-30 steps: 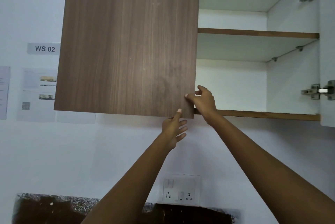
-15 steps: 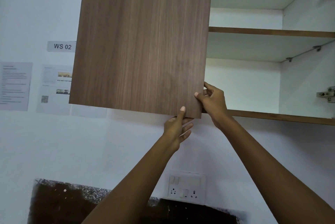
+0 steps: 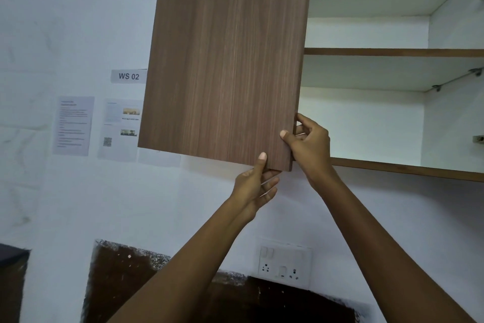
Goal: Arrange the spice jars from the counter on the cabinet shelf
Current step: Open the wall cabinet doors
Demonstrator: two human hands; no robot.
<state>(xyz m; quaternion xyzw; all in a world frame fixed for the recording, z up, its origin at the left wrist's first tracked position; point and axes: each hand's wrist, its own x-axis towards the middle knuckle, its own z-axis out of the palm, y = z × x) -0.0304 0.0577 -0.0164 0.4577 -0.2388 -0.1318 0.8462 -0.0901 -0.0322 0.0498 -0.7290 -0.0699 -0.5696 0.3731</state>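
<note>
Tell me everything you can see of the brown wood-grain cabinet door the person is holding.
The brown wood-grain cabinet door is a flat rectangular panel with vertical grain and a matte, laminate-like face; no handle shows. It covers the left half of the white wall cabinet, and its top runs out of view. Both hands meet at its lower right corner: the left hand grips the bottom edge with the thumb on the face, and the right hand pinches the free right edge.

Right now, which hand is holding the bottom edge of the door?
The left hand holds the bottom edge of the door. The right hand grips the side edge, higher up.
</note>
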